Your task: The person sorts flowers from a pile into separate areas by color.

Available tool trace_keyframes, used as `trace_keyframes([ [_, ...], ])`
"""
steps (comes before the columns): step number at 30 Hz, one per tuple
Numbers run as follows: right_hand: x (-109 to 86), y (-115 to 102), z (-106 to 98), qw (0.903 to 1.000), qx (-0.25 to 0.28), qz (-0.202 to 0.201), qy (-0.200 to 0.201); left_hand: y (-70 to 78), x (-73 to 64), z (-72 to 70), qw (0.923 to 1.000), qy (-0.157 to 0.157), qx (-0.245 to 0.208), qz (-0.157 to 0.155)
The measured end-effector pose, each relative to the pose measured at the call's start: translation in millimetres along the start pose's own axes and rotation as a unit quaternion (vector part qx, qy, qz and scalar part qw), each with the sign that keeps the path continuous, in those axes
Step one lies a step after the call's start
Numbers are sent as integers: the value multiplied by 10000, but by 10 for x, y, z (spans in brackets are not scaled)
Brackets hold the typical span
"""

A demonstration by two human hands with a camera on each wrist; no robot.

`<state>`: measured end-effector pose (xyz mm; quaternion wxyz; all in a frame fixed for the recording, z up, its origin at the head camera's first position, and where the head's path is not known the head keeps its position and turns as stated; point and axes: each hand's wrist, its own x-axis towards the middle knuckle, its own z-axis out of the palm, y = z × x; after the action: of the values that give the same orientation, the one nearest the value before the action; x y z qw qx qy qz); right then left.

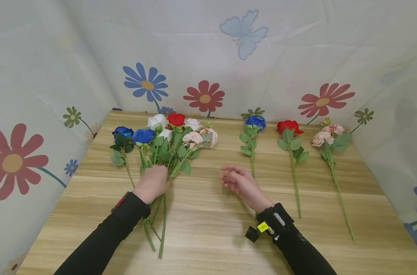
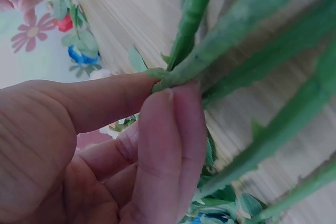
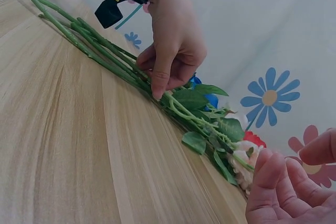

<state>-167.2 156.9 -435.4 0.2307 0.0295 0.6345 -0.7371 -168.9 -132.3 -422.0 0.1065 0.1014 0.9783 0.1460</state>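
Note:
My left hand (image 1: 153, 182) pinches green rose stems (image 2: 231, 27) between thumb and fingertips, low over a bunch on the table. In that bunch are white roses (image 1: 157, 121), a red rose (image 1: 176, 119), a blue rose (image 1: 143, 136) and pale pink roses (image 1: 193, 138). Another blue rose (image 1: 123, 131) lies at its left, its stem running toward the left hand. To the right of the bunch, my right hand (image 1: 241, 185) hovers with fingers loosely bent and holds nothing. Part of a single blue rose's stem (image 1: 252, 162) is hidden behind it.
On the right of the wooden table (image 1: 208, 229) lie a separate red rose (image 1: 290, 126) and a pink rose stem (image 1: 339, 194). A flower-printed cloth (image 1: 181, 46) stands behind the table and along its sides.

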Motion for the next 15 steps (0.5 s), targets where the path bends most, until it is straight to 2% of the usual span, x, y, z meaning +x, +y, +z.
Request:
trace_keyframes([
  [9, 11, 21, 0, 9999, -81, -34, -82, -260, -123, -63, 9997, 89, -60, -211],
  [15, 21, 29, 14, 9999, -90, -17, -49, -333, -151, -80, 9993, 215, -117, -292],
])
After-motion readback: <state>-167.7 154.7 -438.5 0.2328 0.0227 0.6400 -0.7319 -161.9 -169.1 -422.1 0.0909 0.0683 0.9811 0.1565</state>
